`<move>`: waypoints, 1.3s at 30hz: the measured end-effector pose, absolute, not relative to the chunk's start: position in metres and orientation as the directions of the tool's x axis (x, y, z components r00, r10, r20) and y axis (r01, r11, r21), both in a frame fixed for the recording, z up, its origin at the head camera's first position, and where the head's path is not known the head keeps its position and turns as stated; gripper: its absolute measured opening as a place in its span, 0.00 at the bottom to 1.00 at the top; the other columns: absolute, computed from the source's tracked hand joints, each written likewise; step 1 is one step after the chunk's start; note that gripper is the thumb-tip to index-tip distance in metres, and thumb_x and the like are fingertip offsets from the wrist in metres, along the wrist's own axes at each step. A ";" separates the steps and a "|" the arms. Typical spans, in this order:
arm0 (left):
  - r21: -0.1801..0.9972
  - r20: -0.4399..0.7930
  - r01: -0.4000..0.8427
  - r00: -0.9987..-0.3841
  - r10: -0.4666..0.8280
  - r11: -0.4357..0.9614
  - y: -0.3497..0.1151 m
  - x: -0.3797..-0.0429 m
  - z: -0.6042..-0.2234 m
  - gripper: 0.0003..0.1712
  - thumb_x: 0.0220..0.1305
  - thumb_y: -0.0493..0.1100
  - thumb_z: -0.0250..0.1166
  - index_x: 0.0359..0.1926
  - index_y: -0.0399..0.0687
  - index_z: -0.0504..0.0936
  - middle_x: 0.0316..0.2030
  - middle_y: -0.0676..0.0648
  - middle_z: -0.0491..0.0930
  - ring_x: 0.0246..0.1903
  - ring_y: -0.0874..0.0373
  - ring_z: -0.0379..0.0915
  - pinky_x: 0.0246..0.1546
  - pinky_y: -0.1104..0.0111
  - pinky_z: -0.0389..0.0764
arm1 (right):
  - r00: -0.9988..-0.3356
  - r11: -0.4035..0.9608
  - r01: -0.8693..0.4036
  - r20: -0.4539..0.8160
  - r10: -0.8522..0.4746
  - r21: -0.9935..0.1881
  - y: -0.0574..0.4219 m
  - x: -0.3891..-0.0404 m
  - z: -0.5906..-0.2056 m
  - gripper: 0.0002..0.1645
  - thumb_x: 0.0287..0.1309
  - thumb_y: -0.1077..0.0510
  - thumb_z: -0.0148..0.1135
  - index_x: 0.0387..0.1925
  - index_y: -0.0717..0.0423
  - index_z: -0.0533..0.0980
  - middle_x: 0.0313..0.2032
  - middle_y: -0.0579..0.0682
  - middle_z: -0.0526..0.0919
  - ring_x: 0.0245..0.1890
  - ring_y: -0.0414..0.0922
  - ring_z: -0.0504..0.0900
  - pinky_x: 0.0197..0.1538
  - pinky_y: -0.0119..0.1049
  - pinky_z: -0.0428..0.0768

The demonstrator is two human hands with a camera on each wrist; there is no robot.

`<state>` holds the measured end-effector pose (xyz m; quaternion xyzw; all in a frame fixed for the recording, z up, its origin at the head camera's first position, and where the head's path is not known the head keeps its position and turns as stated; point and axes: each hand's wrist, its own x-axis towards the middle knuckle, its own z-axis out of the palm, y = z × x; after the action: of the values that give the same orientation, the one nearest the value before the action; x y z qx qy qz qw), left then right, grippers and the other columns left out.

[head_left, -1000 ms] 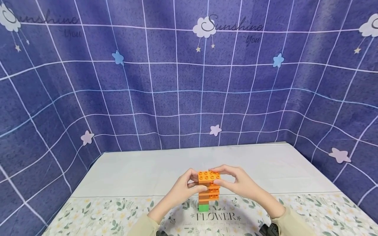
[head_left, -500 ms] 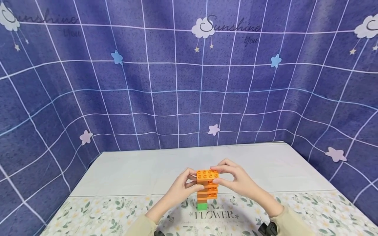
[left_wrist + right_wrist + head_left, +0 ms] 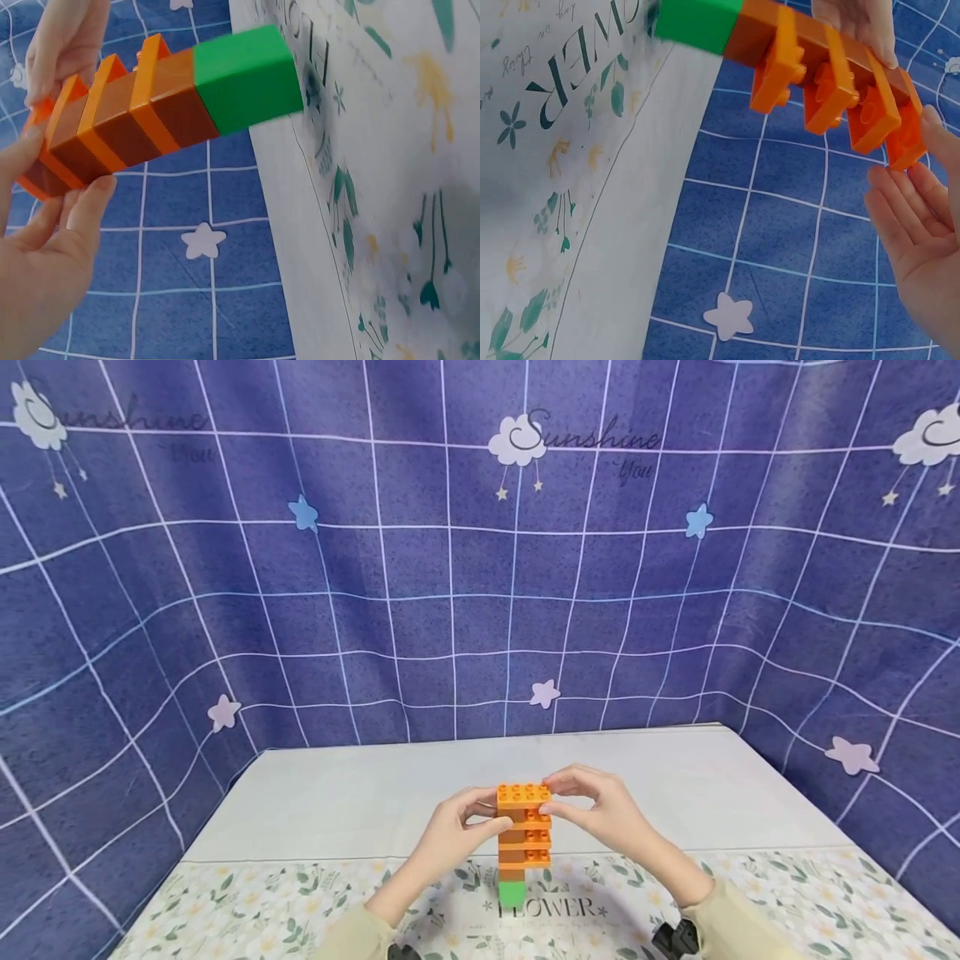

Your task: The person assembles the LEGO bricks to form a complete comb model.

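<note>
Between the two hands is a tower of toy building blocks (image 3: pixel 512 837), brown blocks alternating with orange plates that jut to the right. A green block (image 3: pixel 512 893) forms its lower end; I cannot tell whether it touches the table. My left hand (image 3: pixel 452 837) pinches the upper part of the tower from the left, thumb on a brown block. From the right, my right hand (image 3: pixel 606 806) grips the end of the studded top orange plate (image 3: pixel 523 794) between thumb and fingers. In the right wrist view the jutting plates (image 3: pixel 838 86) show their studs.
A white cloth with a floral print (image 3: pixel 300 893) and lettering (image 3: pixel 562 907) covers the table. Behind and beside it hangs a blue grid-patterned curtain (image 3: pixel 420 627) with stars and clouds. A dark wrist device (image 3: pixel 675 937) sits at the right sleeve.
The tower's lower end has swung towards me, so the green block now covers part of the lettering and the tower looks longer. Both hands stay on it; the head view has shifted slightly.
</note>
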<state>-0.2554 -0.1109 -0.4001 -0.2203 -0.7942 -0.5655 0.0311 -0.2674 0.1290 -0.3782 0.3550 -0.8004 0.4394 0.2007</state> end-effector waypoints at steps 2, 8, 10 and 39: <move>0.885 0.300 0.380 -0.907 0.296 0.269 -0.109 -0.255 -0.401 0.30 0.57 0.51 0.67 0.59 0.47 0.73 0.46 0.45 0.79 0.45 0.55 0.77 0.44 0.71 0.81 | -0.682 0.362 -0.731 0.629 -0.372 -0.579 0.129 -0.269 -0.380 0.15 0.49 0.55 0.70 0.41 0.50 0.80 0.40 0.46 0.85 0.39 0.40 0.84 0.45 0.36 0.83; 0.926 0.261 0.325 -0.919 0.296 0.194 -0.106 -0.256 -0.404 0.28 0.59 0.48 0.67 0.57 0.42 0.71 0.43 0.40 0.76 0.39 0.57 0.79 0.39 0.70 0.83 | -0.710 0.341 -0.704 0.609 -0.353 -0.623 0.127 -0.277 -0.388 0.10 0.51 0.54 0.69 0.37 0.50 0.81 0.35 0.45 0.86 0.33 0.35 0.84 0.41 0.31 0.83; 0.941 0.235 0.295 -0.922 0.307 0.167 -0.105 -0.257 -0.406 0.27 0.59 0.47 0.66 0.55 0.38 0.70 0.42 0.40 0.76 0.38 0.57 0.79 0.38 0.70 0.84 | -0.713 0.338 -0.701 0.601 -0.362 -0.628 0.127 -0.280 -0.393 0.09 0.51 0.55 0.69 0.36 0.51 0.82 0.34 0.45 0.87 0.32 0.35 0.84 0.40 0.31 0.84; 0.875 0.122 0.232 -0.955 0.272 0.425 -0.105 -0.290 -0.439 0.26 0.61 0.50 0.64 0.49 0.29 0.77 0.38 0.41 0.79 0.34 0.55 0.77 0.32 0.67 0.82 | -0.788 0.478 -0.616 0.488 -0.375 -0.626 0.111 -0.316 -0.434 0.09 0.55 0.58 0.66 0.33 0.60 0.83 0.30 0.52 0.87 0.26 0.42 0.84 0.30 0.25 0.80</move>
<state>-0.2898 -0.1053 -0.4388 -0.1493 -0.8440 -0.5148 -0.0190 -0.3160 0.1112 -0.4344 0.2924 -0.8477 0.4188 0.1435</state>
